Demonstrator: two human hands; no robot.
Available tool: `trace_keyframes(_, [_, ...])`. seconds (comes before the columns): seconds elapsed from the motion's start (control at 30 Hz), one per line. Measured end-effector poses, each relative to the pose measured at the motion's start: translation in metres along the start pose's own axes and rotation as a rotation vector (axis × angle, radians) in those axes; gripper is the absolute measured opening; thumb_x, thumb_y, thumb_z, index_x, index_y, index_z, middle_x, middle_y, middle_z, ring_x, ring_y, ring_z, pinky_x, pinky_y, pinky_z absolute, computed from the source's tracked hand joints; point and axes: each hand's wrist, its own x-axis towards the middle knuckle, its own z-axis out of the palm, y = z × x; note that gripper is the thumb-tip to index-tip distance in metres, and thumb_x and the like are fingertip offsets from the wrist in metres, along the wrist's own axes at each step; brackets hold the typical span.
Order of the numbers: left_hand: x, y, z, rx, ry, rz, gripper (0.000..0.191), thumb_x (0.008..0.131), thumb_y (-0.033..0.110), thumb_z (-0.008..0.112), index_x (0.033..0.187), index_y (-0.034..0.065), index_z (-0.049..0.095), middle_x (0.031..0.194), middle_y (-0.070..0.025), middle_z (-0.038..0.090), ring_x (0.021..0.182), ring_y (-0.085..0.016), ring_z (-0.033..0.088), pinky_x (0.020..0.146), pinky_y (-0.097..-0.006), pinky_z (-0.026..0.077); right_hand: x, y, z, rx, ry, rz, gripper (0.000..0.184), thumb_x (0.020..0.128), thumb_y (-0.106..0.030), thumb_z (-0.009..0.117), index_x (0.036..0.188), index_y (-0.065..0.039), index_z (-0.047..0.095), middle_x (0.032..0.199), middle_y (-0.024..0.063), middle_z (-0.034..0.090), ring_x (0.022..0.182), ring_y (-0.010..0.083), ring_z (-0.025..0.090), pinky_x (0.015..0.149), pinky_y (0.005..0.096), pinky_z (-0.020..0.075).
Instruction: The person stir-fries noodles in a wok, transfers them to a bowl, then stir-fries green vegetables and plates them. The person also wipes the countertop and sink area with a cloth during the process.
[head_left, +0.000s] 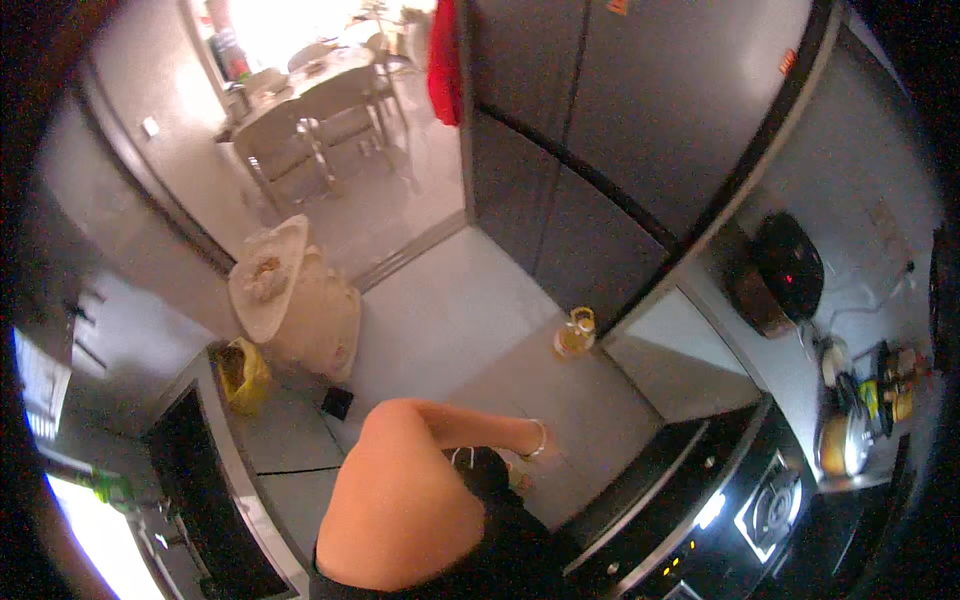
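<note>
My left arm reaches down from the lower middle, bent at the elbow, with a pale bracelet (538, 439) at the wrist. Just past the bracelet, my left hand (553, 444) is small and blurred, and whether it holds anything does not show. It is over the grey tiled floor (427, 322), in front of my black clothing (480, 480) with its white drawstring. My right hand is out of view. Nearest the left hand among loose objects is a clear bottle (575, 336) of yellowish liquid with a yellow top, upright on the floor by the cabinet corner.
A gas hob (772, 510) and a counter with a black appliance (786, 277) and a pot (844, 446) line the right. A dark refrigerator (615, 112) stands ahead. Leftward are a beige bin-like container (319, 322), a yellow plastic bag (246, 375) and a doorway towards dining chairs (277, 142).
</note>
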Motion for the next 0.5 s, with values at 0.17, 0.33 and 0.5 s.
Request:
trace_keyframes(0.17, [-0.096,-0.043,0.046,-0.274,-0.199,-0.287,0.041,0.086,0.034,0.053,0.114,0.0045,0.056,0.109,-0.0136,0.059,0.100,-0.030,0.058,0.079,-0.0456,0.047,0.036,-0.022,0.025,-0.012,-0.152,-0.014,0.020,0.086,-0.019,0.058,0.092,-0.001,0.062,0.084,0.0086,0.065,0.072,0.0208,0.061,0.070,0.0332,0.0479])
trace_keyframes(0.33, [-0.142,-0.069,0.039,-0.464,-0.165,-0.398,0.046,0.086,0.036,0.053,0.121,0.0064,0.052,0.117,-0.0129,0.057,0.102,-0.028,0.057,0.079,-0.0450,0.047,0.061,-0.053,0.067,-0.057,-0.316,-0.005,0.020,0.086,-0.020,0.058,0.092,-0.001,0.062,0.084,0.0085,0.065,0.073,0.0210,0.061,0.070,0.0335,0.0479])
trace_keyframes(0.5, [-0.157,-0.152,0.071,-0.230,-0.032,-0.313,0.046,0.087,0.036,0.051,0.125,0.0097,0.049,0.125,-0.0119,0.052,0.111,-0.030,0.051,0.088,-0.0452,0.045,0.101,-0.090,0.131,-0.105,-0.456,0.024,0.021,0.085,-0.021,0.059,0.092,-0.001,0.063,0.083,0.0083,0.065,0.073,0.0212,0.061,0.070,0.0338,0.0479])
